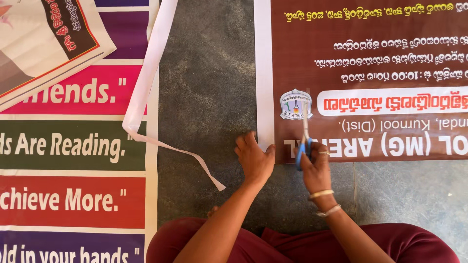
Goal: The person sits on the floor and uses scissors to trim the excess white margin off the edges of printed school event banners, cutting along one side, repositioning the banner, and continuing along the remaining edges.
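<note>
A brown printed banner (370,73) lies flat on the dark stone floor (207,73), filling the upper right of the view and running out of frame at the top and right. It is glossy, with rows of yellow and white lettering that read upside down from here, a white band with red script, and a small shield-shaped emblem (296,104) near its lower left. A plain white margin (263,63) runs down its left edge, and its bottom edge lies just in front of the person's knees.

The left hand (254,158) rests palm down at the banner's lower left corner, fingers bent, with the fingertips and thumb pinching the bottom end of the white margin. The forearm comes up from the lap, over dark red trousers (273,243).

The right hand (317,168) is closed around the blue handles of a pair of scissors (304,136). The blades point away from the person, up across the brown print just beside the emblem; whether they are parted cannot be told. The wrist carries thin bangles and a finger bears a ring.

To the left, well apart from the hands, a loose white strip (146,83) curls over the floor and over the edge of a striped, many-coloured banner (73,146).
</note>
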The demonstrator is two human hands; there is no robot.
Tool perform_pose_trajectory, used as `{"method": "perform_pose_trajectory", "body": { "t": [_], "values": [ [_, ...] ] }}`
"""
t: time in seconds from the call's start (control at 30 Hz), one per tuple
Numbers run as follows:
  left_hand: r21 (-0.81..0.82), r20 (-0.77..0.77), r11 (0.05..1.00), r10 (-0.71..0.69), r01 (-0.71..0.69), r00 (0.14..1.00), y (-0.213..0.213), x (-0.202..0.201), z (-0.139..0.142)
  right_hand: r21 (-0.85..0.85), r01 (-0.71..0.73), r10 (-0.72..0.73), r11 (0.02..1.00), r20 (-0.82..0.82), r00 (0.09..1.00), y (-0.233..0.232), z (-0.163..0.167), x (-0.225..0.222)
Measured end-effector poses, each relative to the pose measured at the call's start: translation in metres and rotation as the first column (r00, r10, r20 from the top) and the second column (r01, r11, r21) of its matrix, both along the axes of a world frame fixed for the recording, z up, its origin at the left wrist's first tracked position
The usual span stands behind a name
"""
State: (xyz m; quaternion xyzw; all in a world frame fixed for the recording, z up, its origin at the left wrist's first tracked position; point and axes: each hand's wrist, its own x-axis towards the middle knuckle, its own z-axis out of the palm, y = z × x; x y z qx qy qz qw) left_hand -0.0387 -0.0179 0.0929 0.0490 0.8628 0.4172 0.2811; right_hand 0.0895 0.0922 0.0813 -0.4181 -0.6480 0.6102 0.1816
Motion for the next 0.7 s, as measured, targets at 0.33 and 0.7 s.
{"method": "perform_pose_trajectory", "body": {
  "t": [0.33,0.7],
  "values": [
    [0.191,0.267,0.966,0.122,-0.176,0.956,0.008,-0.009,0.016,-0.655,0.194,-0.060,0.731,0.223,0.973,-0.058,0.054,0.115],
    [0.103,0.201,0.986,0.107,-0.130,0.974,0.002,0.006,-0.012,-0.753,0.265,-0.054,0.603,0.293,0.955,-0.078,0.047,0.131]
  ]
}}
